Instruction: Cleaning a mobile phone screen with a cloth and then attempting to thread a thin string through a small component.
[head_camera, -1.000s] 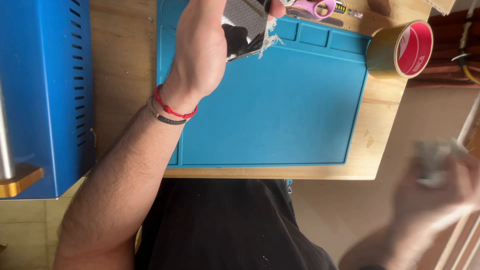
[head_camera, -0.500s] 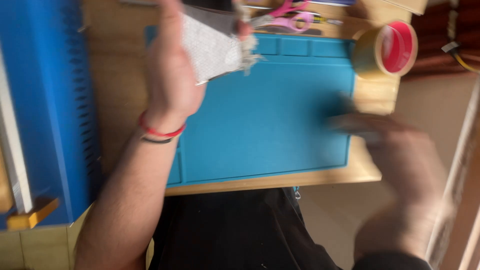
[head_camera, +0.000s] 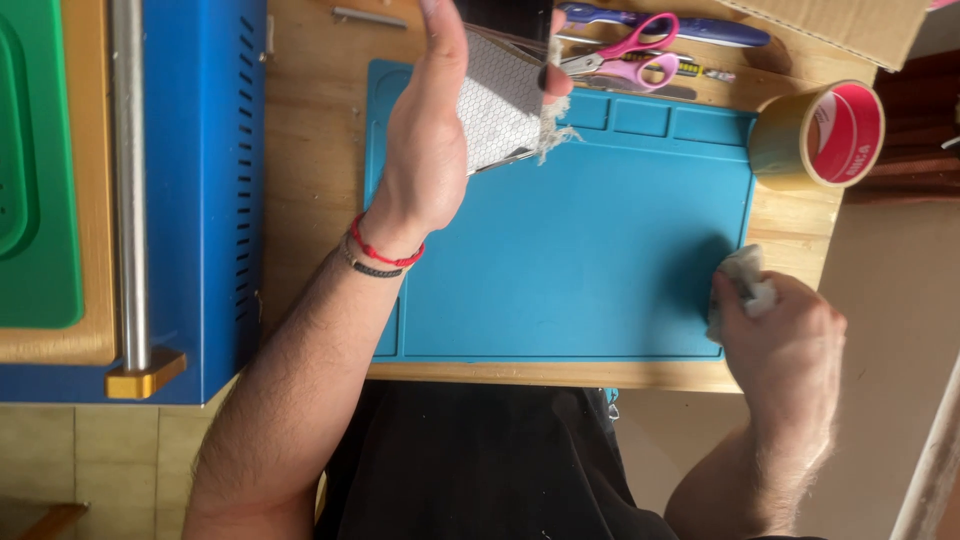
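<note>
Left hand (head_camera: 425, 150): top centre, gripping one flat grey honeycomb-patterned piece (head_camera: 500, 110).
Right hand (head_camera: 785, 345): lower right, clenched round one pale wad (head_camera: 745, 280) at the blue mat (head_camera: 570, 270) edge.
Scissors (head_camera: 625, 50): one pair.
Tape roll (head_camera: 820, 135): one, upper right.

Mat (head_camera: 580, 260) middle lies free; scissors (head_camera: 625, 55), tape roll (head_camera: 818, 135) crowd its far edge.

The right hand (head_camera: 775, 335) has brought its pale wad (head_camera: 745, 275) onto the blue mat (head_camera: 600, 270).
</note>
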